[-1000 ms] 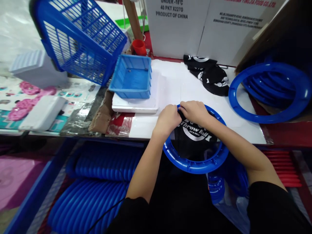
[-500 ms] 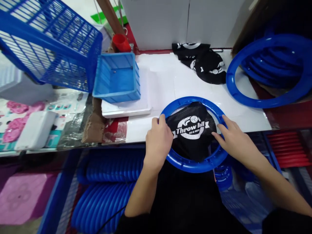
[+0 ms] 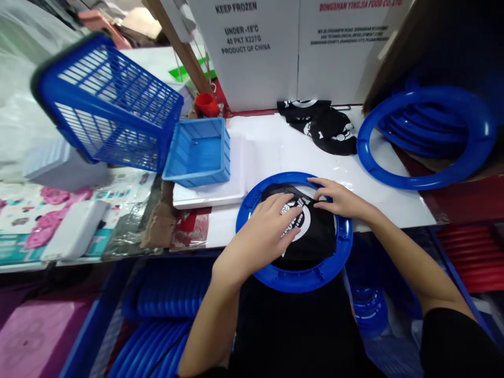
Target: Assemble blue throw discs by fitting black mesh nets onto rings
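A blue plastic ring (image 3: 303, 282) lies at the table's front edge, overhanging my lap. Inside it is a piece of black mesh cloth (image 3: 318, 236) printed in white, its lettering now turned at a slant and partly covered. My left hand (image 3: 268, 231) spreads over the cloth and the ring's left side, fingers stretched and apart. On the right, my right hand (image 3: 340, 200) reaches across the ring's far right rim. Its thumb and a finger pinch the cloth's upper right edge, while the index finger extends towards the rim.
More printed black cloths (image 3: 328, 131) lie at the back. Another blue ring (image 3: 417, 181) leans at a box of rings on the right. A light blue bin (image 3: 197, 178) and a large blue basket (image 3: 118, 110) stand left. Stacked blue rings (image 3: 157, 336) sit below the table.
The ring and cloth have turned, so the print now slants. My left hand has left the rim and moved over the cloth; my right hand has shifted to the far rim. The view has tilted up.
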`<state>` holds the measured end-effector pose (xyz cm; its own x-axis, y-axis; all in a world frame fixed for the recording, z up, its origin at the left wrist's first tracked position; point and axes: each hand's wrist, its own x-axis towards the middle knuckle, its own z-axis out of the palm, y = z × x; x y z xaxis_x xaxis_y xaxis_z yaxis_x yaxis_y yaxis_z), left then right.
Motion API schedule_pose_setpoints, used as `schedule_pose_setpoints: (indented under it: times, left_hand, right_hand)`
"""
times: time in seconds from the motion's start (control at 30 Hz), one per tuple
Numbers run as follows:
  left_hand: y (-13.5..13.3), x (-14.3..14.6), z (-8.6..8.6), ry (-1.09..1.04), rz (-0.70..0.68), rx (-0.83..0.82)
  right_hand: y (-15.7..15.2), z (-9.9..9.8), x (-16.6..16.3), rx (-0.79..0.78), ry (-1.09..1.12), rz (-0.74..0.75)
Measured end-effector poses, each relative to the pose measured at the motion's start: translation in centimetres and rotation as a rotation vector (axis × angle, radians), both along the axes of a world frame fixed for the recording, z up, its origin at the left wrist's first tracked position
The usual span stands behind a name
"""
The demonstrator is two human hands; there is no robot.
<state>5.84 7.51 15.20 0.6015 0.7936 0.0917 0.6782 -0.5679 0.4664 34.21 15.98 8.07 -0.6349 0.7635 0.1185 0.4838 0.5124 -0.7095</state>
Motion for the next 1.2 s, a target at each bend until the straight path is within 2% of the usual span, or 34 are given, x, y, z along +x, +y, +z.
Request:
schedule_pose_setpoints:
  times: [0.1, 0.2, 0.33, 0.5, 0.77, 1.03, 1.2]
  left_hand:
    - [5.1, 1.5, -0.5, -0.075, -0.097, -0.019]
    - [9.8, 2.7, -1.8, -0.063, -0.203, -0.097]
    - [13.0, 3.4, -3.3, -0.006, -0.34, -0.235]
    - [13.4, 4.0, -3.7, 0.128, -0.389, -0.22]
    - [14.2, 2.9, -5.1, -0.237, -0.298, -0.365]
    - [14.0, 3.1, -5.7, -0.284, -0.275, -0.303]
    - [14.2, 2.8, -5.6, -0.353, -0.239, -0.381]
  right_hand:
    - [1.1, -0.2, -0.2, -0.068, 0.117, 0.081]
    - [0.9, -0.3, 0.0, -0.063, 0.148, 0.075]
    - [0.3, -0.4, 0.3, -0.056, 0.131, 0.056]
    - [0.3, -0.4, 0.2, -0.12, 0.184, 0.035]
    - [0.4, -0.3, -0.3, -0.124, 0.209, -0.026]
    - [0.2, 0.2, -0.7, -0.128, 0.223, -0.064]
    - [0.4, 0.4, -0.8, -0.225, 0.259, -0.109]
